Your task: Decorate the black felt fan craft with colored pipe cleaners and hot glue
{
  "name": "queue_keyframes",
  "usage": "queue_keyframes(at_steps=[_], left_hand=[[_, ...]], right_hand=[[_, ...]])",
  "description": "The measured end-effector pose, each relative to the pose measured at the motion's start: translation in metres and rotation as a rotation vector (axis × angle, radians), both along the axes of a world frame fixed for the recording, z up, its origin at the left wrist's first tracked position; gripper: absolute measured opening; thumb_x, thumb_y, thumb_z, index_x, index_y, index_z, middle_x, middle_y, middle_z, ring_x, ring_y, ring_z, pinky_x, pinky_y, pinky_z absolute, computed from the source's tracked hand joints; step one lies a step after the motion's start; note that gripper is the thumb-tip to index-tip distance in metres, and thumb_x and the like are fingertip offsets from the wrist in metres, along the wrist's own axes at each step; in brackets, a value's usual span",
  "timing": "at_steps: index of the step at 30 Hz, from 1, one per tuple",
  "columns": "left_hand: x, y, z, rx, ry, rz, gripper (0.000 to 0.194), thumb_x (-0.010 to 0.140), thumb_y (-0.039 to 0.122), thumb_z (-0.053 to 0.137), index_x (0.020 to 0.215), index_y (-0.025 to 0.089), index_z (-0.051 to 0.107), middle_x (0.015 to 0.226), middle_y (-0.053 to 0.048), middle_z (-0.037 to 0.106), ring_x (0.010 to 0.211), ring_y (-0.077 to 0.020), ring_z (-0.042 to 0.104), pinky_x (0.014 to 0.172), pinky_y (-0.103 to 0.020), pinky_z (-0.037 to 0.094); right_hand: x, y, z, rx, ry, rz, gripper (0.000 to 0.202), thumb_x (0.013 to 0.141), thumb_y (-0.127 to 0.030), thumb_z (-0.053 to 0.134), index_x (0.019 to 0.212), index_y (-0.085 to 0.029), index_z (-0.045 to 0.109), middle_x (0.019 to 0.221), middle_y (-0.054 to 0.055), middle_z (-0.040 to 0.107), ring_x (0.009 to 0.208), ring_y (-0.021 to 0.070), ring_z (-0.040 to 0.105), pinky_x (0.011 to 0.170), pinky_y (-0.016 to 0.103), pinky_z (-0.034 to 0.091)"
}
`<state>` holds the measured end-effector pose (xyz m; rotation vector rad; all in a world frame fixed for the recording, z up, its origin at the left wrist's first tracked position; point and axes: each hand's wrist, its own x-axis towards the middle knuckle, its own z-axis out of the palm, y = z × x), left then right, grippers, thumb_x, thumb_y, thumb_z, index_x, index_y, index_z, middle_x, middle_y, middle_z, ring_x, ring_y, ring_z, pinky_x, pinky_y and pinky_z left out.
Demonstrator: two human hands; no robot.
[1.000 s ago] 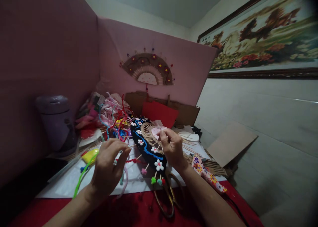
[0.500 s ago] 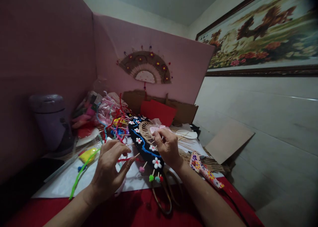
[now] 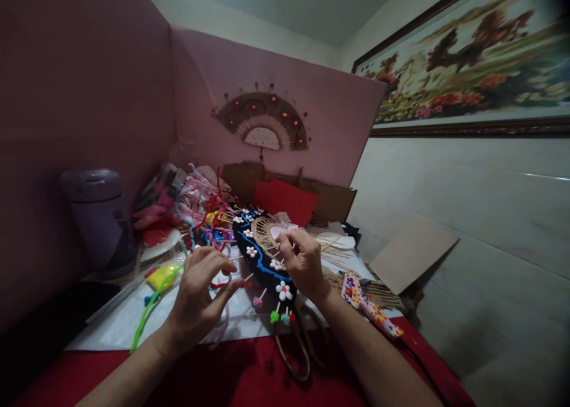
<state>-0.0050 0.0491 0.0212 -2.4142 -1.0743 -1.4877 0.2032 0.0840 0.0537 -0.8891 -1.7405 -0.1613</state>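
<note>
A black handmade fan [image 3: 262,268] with white flowers, a blue wavy line and thin wooden sticks lies tilted above the white sheet. My right hand [image 3: 303,263] is closed on the fan near its inner ring, thumb and fingertips pinched together. My left hand [image 3: 198,294] hovers by the fan's left edge, its thumb and index finger apart, with nothing visible between them. Bare stick tips poke out close to that thumb. Small pompoms, one pink [image 3: 257,302] and one green [image 3: 275,316], cap sticks at the fan's near end. Below them lie scissors [image 3: 307,359], partly hidden.
A glue gun [image 3: 369,306] with flower patterns lies right of my forearm, its cord trailing forward. Pipe cleaners [image 3: 217,217] and a pink bundle [image 3: 202,190] pile up at the back left, near a lidded purple cup [image 3: 100,223]. Another fan [image 3: 262,119] hangs on the pink board.
The view has shifted slightly. My left thumb now sits a little farther from the stick tip beside it. My right hand keeps its hold on the fan.
</note>
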Motion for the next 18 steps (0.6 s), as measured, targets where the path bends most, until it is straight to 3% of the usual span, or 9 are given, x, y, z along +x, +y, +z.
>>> queue_keyframes(at_steps=[8, 11, 13, 15, 18], left_hand=[[0.003, -0.002, 0.005, 0.000, 0.004, 0.031, 0.012, 0.078, 0.026, 0.065, 0.076, 0.020, 0.054, 0.073, -0.002, 0.059, 0.079, -0.0218, 0.050, 0.077, -0.038, 0.037], [0.004, -0.009, 0.007, -0.037, -0.114, 0.047, 0.012, 0.077, 0.028, 0.065, 0.073, 0.020, 0.056, 0.070, -0.002, 0.057, 0.075, -0.0208, 0.050, 0.072, -0.036, 0.038], [0.004, -0.018, 0.008, -0.147, -0.274, 0.085, 0.012, 0.079, 0.030, 0.062, 0.074, 0.020, 0.057, 0.068, -0.002, 0.056, 0.068, -0.0186, 0.050, 0.066, -0.033, 0.039], [0.005, -0.027, 0.006, -0.368, -0.461, 0.088, 0.015, 0.077, 0.035, 0.063, 0.079, 0.020, 0.059, 0.064, 0.000, 0.055, 0.059, -0.0160, 0.049, 0.057, -0.029, 0.039], [0.013, -0.035, 0.000, -0.793, -0.678, -0.050, 0.035, 0.067, 0.045, 0.069, 0.087, 0.018, 0.058, 0.049, 0.006, 0.047, 0.042, -0.0109, 0.041, 0.042, -0.023, 0.031]], right_hand=[[-0.001, -0.002, 0.001, 0.006, 0.005, -0.008, 0.028, 0.089, -0.020, 0.044, 0.061, -0.019, 0.050, 0.058, -0.001, 0.049, 0.054, 0.0118, 0.043, 0.053, 0.025, 0.032], [-0.001, -0.002, 0.001, 0.013, 0.002, -0.007, 0.029, 0.089, -0.021, 0.045, 0.060, -0.019, 0.049, 0.057, -0.001, 0.049, 0.054, 0.0119, 0.043, 0.053, 0.025, 0.032], [0.000, -0.003, 0.002, 0.015, 0.004, -0.007, 0.029, 0.089, -0.021, 0.045, 0.060, -0.019, 0.049, 0.057, -0.001, 0.049, 0.053, 0.0116, 0.042, 0.053, 0.025, 0.032], [0.001, -0.003, 0.002, 0.014, 0.007, -0.007, 0.027, 0.089, -0.020, 0.045, 0.062, -0.019, 0.051, 0.058, -0.001, 0.050, 0.053, 0.0113, 0.043, 0.052, 0.024, 0.032], [0.002, -0.003, 0.001, 0.009, 0.010, -0.007, 0.026, 0.089, -0.020, 0.046, 0.064, -0.019, 0.053, 0.058, -0.001, 0.051, 0.053, 0.0112, 0.044, 0.052, 0.024, 0.032]])
